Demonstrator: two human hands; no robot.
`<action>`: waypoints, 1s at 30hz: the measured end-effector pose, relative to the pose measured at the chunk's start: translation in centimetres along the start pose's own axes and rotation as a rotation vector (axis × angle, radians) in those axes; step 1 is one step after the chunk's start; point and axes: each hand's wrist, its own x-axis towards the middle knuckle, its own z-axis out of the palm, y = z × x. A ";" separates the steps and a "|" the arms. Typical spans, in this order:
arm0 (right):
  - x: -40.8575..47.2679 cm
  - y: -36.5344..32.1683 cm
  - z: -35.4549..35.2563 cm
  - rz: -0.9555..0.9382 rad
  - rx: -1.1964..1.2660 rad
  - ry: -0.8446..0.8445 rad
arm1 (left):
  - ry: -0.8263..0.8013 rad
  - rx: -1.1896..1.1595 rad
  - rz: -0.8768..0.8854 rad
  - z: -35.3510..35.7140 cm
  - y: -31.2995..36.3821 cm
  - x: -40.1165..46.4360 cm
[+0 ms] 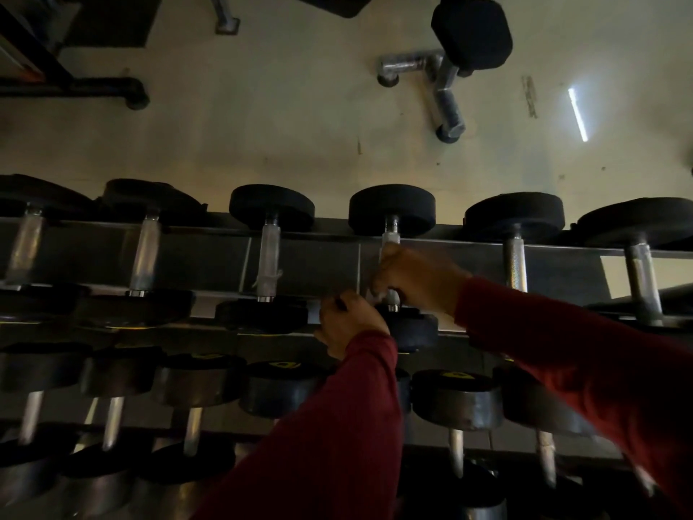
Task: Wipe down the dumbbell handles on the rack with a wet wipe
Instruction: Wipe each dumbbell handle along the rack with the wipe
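Hands are working the fourth dumbbell handle (390, 238) on the top rack (210, 257): right hand (416, 279) gripping it, probably through the wipe; left hand (348, 320) curled just below, contents unclear. Should twist along full length.

Head view, steeply downward, close over dumbbell rack (307, 257)

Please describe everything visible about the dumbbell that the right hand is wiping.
The dumbbell lies across the top rail of the rack, fourth from the left. It has two round, matte black heads and a metal, seemingly knurled handle. The right hand curls around the handle with something pale, probably the wipe. The left hand is at its near head.
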 end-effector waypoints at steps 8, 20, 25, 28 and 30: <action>1.7 0.0 -1.5 0.045 -0.170 0.009 | -0.009 -0.009 0.002 0.0 0.0 0.1; 1.0 0.1 -1.3 -0.019 -0.188 -0.001 | 0.010 -0.097 0.036 0.1 0.0 0.2; -3.3 -0.1 -0.6 0.038 0.157 0.077 | -0.066 0.158 0.243 -0.2 -0.2 0.0; -5.7 0.5 -1.2 0.370 0.418 0.242 | -0.251 0.445 0.665 -1.2 -1.0 -0.8; -7.1 1.2 -0.8 0.632 0.710 0.269 | -0.351 0.742 1.025 -2.3 -1.1 -1.6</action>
